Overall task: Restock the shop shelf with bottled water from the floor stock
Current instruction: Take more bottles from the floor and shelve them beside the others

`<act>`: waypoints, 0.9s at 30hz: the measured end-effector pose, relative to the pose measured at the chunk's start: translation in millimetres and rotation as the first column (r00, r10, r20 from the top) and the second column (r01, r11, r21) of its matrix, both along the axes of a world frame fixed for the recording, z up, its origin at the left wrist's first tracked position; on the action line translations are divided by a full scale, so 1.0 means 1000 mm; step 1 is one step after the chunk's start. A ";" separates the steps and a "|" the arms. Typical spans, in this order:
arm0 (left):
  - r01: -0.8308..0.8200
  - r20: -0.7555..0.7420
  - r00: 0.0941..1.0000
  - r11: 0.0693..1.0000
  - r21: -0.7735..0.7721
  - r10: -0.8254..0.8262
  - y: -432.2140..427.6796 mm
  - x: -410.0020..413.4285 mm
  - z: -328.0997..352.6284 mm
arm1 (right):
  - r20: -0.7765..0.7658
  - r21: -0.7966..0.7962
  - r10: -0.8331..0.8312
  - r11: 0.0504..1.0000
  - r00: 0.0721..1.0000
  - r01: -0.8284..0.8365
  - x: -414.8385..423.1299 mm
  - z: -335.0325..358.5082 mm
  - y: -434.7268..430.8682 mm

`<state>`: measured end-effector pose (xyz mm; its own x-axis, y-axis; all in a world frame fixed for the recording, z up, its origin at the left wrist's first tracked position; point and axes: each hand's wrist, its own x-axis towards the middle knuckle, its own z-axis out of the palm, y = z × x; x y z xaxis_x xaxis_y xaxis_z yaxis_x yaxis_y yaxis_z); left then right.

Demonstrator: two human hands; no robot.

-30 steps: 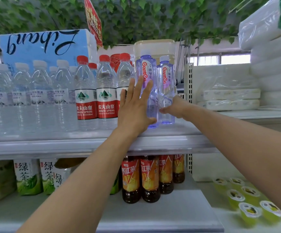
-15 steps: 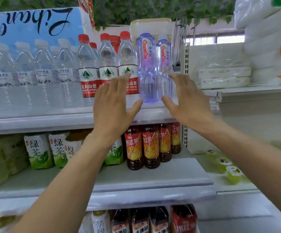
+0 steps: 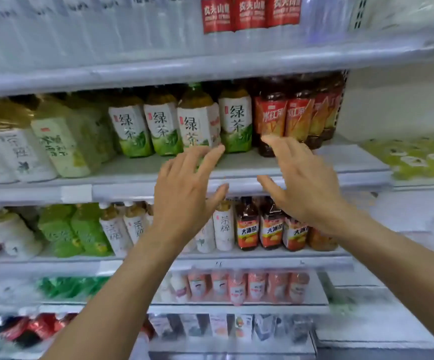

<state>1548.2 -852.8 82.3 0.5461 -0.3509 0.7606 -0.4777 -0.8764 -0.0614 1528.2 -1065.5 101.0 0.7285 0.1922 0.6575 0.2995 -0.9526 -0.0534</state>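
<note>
Both hands empty at mid-frame: your left hand (image 3: 184, 188) and right hand (image 3: 304, 185) hovered with fingers spread and relaxed, gripping nothing, before the middle shelf lip (image 3: 122, 189). The red-labelled water bottles (image 3: 251, 14) stood on the top shelf (image 3: 210, 66), upper centre-right; the floor stock lay out of view. Judged full, such bottles would be weighty, thin-walled and smooth, so you would best clasp the body at the label band, not the cap. The top shelf's front edge jutted forward above; bare shelf showed before the green tea bottles (image 3: 197, 126), centre.
</note>
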 end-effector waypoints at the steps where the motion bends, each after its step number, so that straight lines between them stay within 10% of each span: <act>1: -0.011 -0.044 0.999 1.000 0.004 0.011 0.013 -0.003 -0.014 | -0.033 -0.001 0.003 1.000 0.999 -0.003 -0.003 -0.013 0.011; 11: -0.150 -0.585 0.809 0.983 -0.104 0.062 0.111 -0.038 -0.183 | -0.511 -0.016 0.078 0.995 0.856 -0.100 -0.006 -0.170 0.091; 27: -0.575 -0.988 -0.094 0.817 -0.043 -0.119 0.124 -0.073 -0.611 | -0.974 -0.164 -0.149 0.984 0.169 -0.074 0.001 -0.601 0.125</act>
